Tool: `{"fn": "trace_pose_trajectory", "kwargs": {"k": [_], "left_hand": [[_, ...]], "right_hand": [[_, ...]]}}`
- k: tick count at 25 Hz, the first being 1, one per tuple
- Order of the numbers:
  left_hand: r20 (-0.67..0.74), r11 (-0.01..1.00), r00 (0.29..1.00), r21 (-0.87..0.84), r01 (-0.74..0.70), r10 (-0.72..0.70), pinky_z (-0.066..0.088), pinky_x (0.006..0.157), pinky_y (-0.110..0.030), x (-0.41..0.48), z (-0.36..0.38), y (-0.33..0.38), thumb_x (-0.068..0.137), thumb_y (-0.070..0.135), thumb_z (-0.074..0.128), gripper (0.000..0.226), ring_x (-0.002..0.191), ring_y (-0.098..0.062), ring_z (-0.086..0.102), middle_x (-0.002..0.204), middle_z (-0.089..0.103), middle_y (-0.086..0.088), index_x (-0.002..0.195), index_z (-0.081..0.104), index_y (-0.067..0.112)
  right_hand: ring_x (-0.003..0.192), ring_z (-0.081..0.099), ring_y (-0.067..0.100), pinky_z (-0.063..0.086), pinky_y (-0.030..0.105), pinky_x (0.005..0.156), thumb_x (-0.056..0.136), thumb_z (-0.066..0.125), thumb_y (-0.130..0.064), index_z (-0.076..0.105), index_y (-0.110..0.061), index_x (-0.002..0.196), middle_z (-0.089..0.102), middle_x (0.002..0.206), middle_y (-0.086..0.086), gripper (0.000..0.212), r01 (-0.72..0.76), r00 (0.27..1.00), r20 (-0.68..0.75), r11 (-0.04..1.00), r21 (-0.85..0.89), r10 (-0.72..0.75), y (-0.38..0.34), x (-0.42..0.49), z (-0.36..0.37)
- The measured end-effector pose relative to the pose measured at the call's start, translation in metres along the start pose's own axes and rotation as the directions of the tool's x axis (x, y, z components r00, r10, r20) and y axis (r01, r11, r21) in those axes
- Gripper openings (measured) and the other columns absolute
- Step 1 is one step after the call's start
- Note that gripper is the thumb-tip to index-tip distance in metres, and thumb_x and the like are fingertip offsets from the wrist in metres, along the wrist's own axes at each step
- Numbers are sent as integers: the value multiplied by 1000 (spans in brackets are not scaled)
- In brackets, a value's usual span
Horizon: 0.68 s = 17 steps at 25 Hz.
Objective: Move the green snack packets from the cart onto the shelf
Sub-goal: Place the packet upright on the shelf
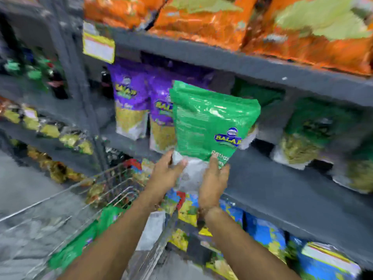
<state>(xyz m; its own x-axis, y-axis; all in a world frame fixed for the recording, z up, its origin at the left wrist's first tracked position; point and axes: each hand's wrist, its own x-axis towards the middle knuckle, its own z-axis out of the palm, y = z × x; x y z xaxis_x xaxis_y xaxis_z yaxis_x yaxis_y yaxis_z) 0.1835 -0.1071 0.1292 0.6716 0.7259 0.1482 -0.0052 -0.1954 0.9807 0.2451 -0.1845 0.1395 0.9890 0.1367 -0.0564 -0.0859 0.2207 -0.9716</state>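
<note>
I hold a green snack packet [210, 122] upright in front of the grey shelf [282, 184], at the level of its middle board. My left hand [165, 174] grips the packet's white bottom from the left, and my right hand [214, 178] grips it from the right. Below my arms stands the wire cart [113, 184], with more green packets [80, 243] lying in it. Other green packets [308, 130] stand on the shelf to the right. The picture is blurred.
Purple packets [131, 102] stand on the shelf just left of the held packet. Orange bags [212, 19] fill the board above. Blue and yellow packs [266, 233] sit on the board below. Dark bottles [56, 81] and small yellow packs are on the rack at left.
</note>
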Motion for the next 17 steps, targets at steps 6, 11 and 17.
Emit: {"fn": "trace_pose_trajectory", "kwargs": {"k": [6, 11, 17], "left_hand": [[227, 982, 965, -97, 159, -134, 45, 58, -14, 109, 79, -8, 85, -7, 47, 24, 75, -9, 57, 81, 59, -4, 91, 56, 15], [192, 834, 906, -355, 423, -378, 47, 71, -34, 151, 99, -48, 82, 28, 40, 31, 82, -28, 59, 92, 66, -14, 91, 64, 11], [85, 932, 936, -93, 349, -342, 41, 51, -26, 155, 95, -50, 91, 50, 37, 67, 35, -13, 48, 31, 49, -2, 33, 45, 17]], "right_hand": [[105, 54, 19, 39, 31, 92, 96, 41, -20, 52, -5, 122, 60, 117, 13, 31, 18, 995, -98, 983, -182, -36, -9, 105, -3], [131, 39, 33, 31, 37, 109, 89, 51, -40, 39, -9, 135, 41, 143, 18, 57, -490, 840, -380, 843, -221, 388, 8, 121, -8], [69, 65, 17, 53, 25, 64, 94, 31, -50, 59, -17, 81, 67, 88, 8, 45, -294, 882, -276, 904, 311, 382, 21, 164, -13]]}}
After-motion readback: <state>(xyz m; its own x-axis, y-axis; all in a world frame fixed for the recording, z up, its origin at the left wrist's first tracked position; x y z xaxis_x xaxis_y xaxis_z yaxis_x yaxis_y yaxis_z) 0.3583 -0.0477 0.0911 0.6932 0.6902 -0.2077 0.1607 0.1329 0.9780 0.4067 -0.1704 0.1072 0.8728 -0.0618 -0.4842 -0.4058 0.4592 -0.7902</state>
